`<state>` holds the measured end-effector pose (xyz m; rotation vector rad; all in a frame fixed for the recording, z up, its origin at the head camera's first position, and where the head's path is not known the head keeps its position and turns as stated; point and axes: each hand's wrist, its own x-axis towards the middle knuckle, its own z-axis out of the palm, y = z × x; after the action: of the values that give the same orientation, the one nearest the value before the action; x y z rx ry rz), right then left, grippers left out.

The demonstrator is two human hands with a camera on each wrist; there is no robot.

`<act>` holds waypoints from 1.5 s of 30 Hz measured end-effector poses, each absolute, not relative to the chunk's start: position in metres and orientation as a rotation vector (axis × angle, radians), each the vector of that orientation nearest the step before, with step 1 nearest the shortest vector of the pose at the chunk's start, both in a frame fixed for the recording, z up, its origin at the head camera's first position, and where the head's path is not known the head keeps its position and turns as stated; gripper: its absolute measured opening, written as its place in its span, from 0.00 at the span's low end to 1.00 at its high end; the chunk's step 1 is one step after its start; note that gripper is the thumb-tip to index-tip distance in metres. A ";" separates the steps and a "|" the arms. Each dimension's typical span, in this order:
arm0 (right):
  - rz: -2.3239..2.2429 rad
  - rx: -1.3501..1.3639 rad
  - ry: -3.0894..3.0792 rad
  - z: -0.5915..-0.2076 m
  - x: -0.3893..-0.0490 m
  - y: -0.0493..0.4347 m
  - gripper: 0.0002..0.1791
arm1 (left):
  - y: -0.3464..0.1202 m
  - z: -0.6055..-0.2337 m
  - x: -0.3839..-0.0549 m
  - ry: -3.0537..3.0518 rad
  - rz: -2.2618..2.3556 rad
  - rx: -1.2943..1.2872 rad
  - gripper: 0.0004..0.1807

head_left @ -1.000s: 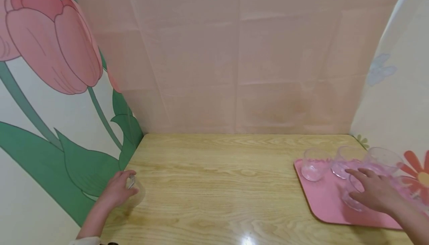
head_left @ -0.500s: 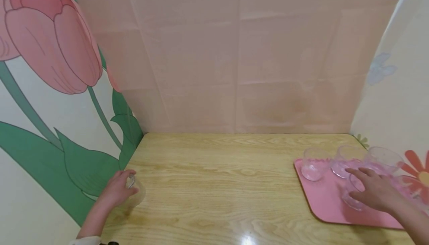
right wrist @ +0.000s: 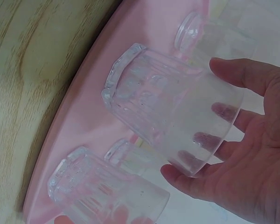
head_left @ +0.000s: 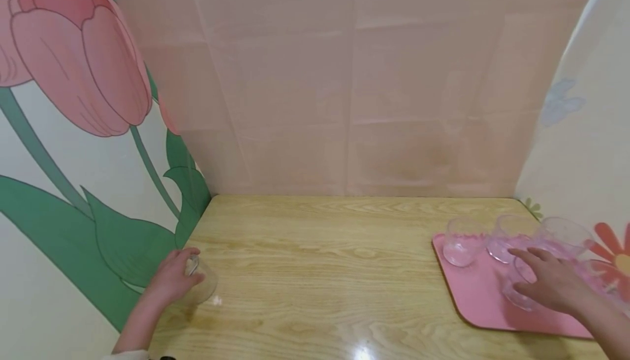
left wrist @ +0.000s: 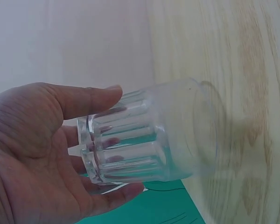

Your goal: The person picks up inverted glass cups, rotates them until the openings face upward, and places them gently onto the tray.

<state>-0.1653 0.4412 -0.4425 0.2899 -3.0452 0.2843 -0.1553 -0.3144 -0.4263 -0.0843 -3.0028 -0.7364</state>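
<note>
At the left of the table, my left hand (head_left: 174, 279) grips a clear drinking glass (left wrist: 135, 135) round its thick fluted base. That glass is upside down, its rim down at the wooden tabletop. Over on the right, my right hand (head_left: 551, 283) holds another clear glass (right wrist: 154, 102) near its rim, thumb on one side and fingers on the other. This one is base down, over the pink tray (head_left: 477, 305). In the right wrist view, a neighbouring glass (right wrist: 102, 186) stands beside it on the tray.
Along the tray's back stand more clear glasses, among them a left one (head_left: 460, 248) and a middle one (head_left: 499, 248). The right forearm partly hides the tray. A tulip-printed wall (head_left: 79, 70) borders the left side, a pink sheet (head_left: 344, 86) the back.
Both hands keep their holds and nearly the same places. The rim end of the left glass has shifted very slightly to the right.
</note>
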 end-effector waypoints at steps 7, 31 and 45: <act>0.276 0.279 -3.053 -0.444 -0.165 0.441 0.40 | -0.307 -0.423 -0.154 -2.982 -0.706 -0.103 0.33; 0.474 0.277 -2.735 -0.437 -0.154 0.411 0.32 | -0.274 -0.403 -0.144 -2.930 -0.754 -0.123 0.32; 0.699 0.326 -2.631 -0.421 -0.143 0.368 0.32 | -0.252 -0.400 -0.144 -2.880 -1.008 -0.094 0.36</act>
<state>-0.1432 0.3680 -0.4213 0.3262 -2.6305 0.6990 -0.1437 -0.2522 -0.4000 -0.0935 -2.8797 -1.0077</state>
